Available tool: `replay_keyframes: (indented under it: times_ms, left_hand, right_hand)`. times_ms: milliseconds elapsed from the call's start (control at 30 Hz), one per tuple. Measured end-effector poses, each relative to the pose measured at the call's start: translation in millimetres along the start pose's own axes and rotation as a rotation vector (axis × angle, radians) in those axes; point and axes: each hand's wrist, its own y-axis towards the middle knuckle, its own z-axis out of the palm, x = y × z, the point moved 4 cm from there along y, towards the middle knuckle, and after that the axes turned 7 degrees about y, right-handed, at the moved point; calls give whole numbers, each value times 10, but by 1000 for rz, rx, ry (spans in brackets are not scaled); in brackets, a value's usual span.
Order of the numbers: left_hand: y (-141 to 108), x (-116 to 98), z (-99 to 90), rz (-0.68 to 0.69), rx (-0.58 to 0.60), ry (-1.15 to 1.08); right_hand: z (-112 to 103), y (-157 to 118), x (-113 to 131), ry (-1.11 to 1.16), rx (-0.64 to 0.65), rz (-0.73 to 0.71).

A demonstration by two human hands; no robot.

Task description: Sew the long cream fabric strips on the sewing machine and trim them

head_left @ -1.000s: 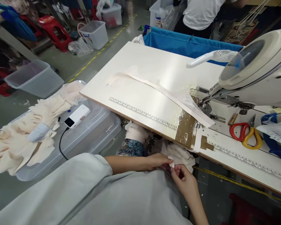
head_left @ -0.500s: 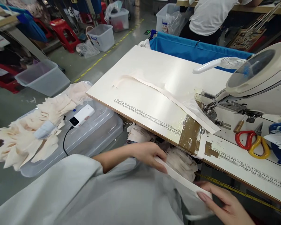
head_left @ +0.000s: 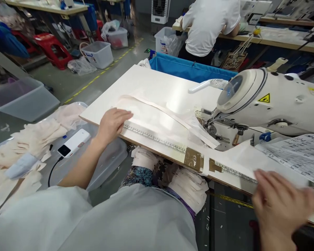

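Observation:
My left hand is over the front left of the white sewing table, fingers stretched to the right, holding nothing visible. Beyond its fingertips, a long pale fabric strip runs across the tabletop to the sewing machine's needle area. My right hand, blurred by motion, is above the table's front right edge, with thumb and fingers apart. Just beyond it lies a white fabric piece. Only a scissors' tip shows behind that piece; the handles are hidden.
A plastic bin lid at left bears ruffled cream fabric and a white power bank. Printed sheets lie right of the machine. Bundled fabric rests on my lap. A person sits beyond the blue cloth bin.
Both hands have let go of the pale fabric held over my lap. The left moved up to the table, the right moved rightward. White fabric now covers the scissors; the view has turned right.

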Motion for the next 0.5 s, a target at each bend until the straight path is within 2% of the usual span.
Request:
replay_keyframes:
  times_ms: [67,100,167,300,400,500]
  left_hand:
    - [-137,20,237,-33,114,43]
    - [-216,14,326,-67,147,62]
    - [-373,-46,418,-133,139,90]
    - [-605,-303,426,-218,13,123]
    - [-686,-440,477,-269,16,135]
    - [-705,-453,545,-303,17,143]
  right_hand:
    - [156,-77,197,-12,27,-201]
    - [209,-133,278,-13,33,-253]
    - [256,-239,380,-24,11,-231]
    - [263,-385,481,-35,-75,-109]
    - [321,-440,522,4,-75,-96]
    - [379,-470,526,14,-82,-77]
